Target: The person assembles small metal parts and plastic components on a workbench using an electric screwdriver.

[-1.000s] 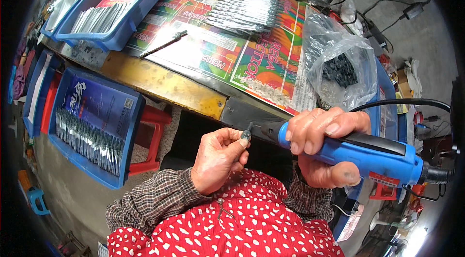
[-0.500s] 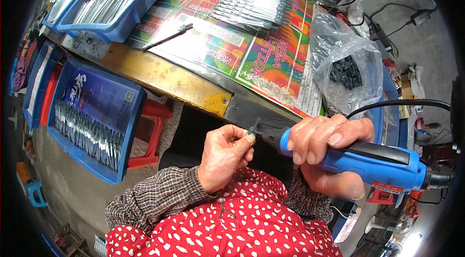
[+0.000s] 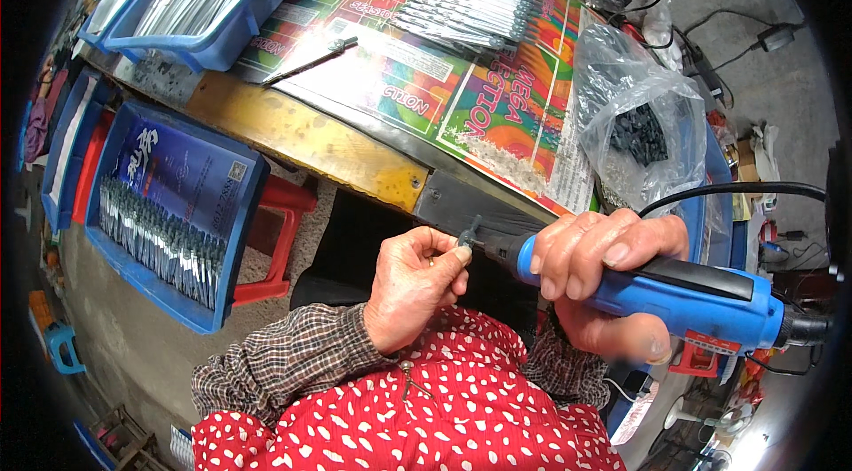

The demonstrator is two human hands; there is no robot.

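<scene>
My left hand (image 3: pixel 410 280) is closed in a pinch on a small dark grey plastic piece (image 3: pixel 470 231), whose thin stem sticks up past the thumb and fingertip. Wrapped round a blue corded rotary tool (image 3: pixel 679 302) is my right hand (image 3: pixel 608 280), with the index side toward the tool's front. The tool's black nose (image 3: pixel 501 246) points left, and its thin metal tip meets or nearly meets the dark piece; the exact contact is too small to tell. Both hands are in front of the workbench's near edge.
Slim metallic rods (image 3: pixel 466 9) with dark ends lie in rows on the printed bench cover (image 3: pixel 399 98). A clear bag (image 3: pixel 612 80) holds dark pieces (image 3: pixel 637 134). One blue tray (image 3: pixel 164 54) stands on the bench, another (image 3: pixel 226 293) on a red stool (image 3: pixel 288 231). A black cord (image 3: pixel 737 189) arches behind the tool.
Both hands, the dark piece and the tool keep nearly the same pose. The whole view has shifted very slightly.
</scene>
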